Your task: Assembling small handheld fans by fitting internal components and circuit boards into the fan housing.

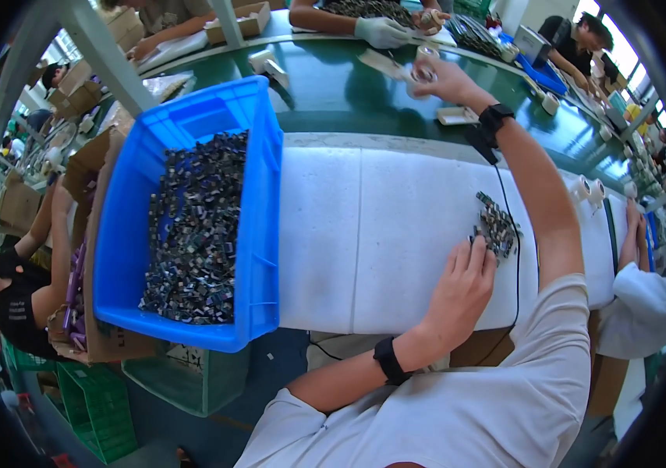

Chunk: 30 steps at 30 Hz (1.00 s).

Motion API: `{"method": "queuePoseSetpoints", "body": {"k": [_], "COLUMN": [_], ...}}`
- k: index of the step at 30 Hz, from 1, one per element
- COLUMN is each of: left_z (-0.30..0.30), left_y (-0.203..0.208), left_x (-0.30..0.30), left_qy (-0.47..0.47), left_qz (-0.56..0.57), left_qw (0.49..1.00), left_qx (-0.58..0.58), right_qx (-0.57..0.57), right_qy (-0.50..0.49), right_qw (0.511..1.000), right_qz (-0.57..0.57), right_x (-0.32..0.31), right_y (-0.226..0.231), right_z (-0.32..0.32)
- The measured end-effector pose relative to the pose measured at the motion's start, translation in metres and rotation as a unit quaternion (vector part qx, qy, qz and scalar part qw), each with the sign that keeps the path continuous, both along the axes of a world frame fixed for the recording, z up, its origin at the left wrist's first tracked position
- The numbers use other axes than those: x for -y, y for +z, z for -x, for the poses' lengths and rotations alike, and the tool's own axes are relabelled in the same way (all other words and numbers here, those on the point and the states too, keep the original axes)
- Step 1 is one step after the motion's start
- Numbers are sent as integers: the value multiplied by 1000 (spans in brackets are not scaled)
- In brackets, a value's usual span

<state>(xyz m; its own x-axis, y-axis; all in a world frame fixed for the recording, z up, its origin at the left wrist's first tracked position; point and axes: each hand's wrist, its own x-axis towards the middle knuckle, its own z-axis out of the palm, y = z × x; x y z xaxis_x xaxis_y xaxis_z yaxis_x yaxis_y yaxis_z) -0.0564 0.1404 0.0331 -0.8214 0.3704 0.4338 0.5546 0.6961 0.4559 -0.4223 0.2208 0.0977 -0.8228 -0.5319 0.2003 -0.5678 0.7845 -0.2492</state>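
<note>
Dozens of small, dark circuit-board pieces [498, 226] lie in a loose heap on the right-hand part of the white foam sheet [317, 226], and a great many similar ones fill the blue plastic crate [259, 234] over to the left. From where I stand, each piece looks light and stiff, with hard edges and perhaps a slick face; I'd expect them to slide over one another easily and to chip or bend at their fittings if squeezed, so a gentle pinch on the two long edges seems wisest. The left hand [464, 287] rests palm down at the near edge of the heap, its fingers close together and the wrist nearly straight behind a black band [389, 360]; I cannot tell whether a piece is pinched beneath the tips. The right arm stretches far forward over the green conveyor surface [333, 93], the right hand [446, 82] curled beside a clear, roll-like object [424, 72], though I can't make out whether its fingers are clamped on it.
</note>
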Motion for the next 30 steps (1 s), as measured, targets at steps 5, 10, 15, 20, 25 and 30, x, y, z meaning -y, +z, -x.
{"method": "queuePoseSetpoints", "body": {"k": [5, 10, 15, 20, 25, 30], "left_z": [-3, -29, -55, -44, -41, -41], "left_y": [9, 30, 24, 1, 3, -2], "left_x": [17, 75, 147, 146, 140, 136], "left_qy": [1, -46, 6, 88, 61, 3], "left_qz": [-82, -266, -273, -412, -445, -474], "left_qw": [996, 963, 959, 907, 883, 870], "left_qx": [22, -24, -75, -6, 137, 137], "right_qx": [-38, 56, 172, -44, 77, 114], "right_qy": [114, 146, 175, 166, 30, 4], "right_qw": [981, 972, 965, 985, 994, 985], "right_qz": [155, 175, 89, 11, 73, 127], "right_x": [0, -36, -39, -17, 7, 27], "right_y": [37, 52, 37, 16, 21, -2], "right_z": [-97, -205, -274, -314, -353, -358]}}
